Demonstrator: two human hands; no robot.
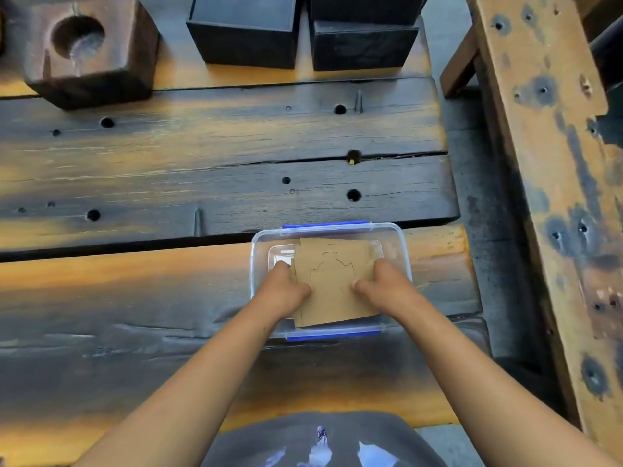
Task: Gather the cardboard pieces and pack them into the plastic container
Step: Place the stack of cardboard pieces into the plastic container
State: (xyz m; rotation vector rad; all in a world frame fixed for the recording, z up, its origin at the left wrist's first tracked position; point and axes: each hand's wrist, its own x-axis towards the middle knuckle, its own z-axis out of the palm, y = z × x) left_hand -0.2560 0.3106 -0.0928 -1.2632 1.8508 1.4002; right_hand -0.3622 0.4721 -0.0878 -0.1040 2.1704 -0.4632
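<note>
A clear plastic container (pixel 401 244) with blue clips stands on the wooden table near its right end. A stack of brown cardboard pieces (pixel 332 281), the top one marked with a drawn outline, lies tilted in the container, its near edge resting over the front rim. My left hand (pixel 281 286) grips the stack's left side, thumb on top. At the stack's right side my right hand (pixel 384 281) holds it the same way. How many pieces lie underneath is hidden.
The dark, weathered plank table (pixel 202 183) has holes and cracks. A wooden block with a round hollow (pixel 84 45) sits at the far left, two black boxes (pixel 246 28) at the back. A worn wooden bench (pixel 546 163) runs along the right.
</note>
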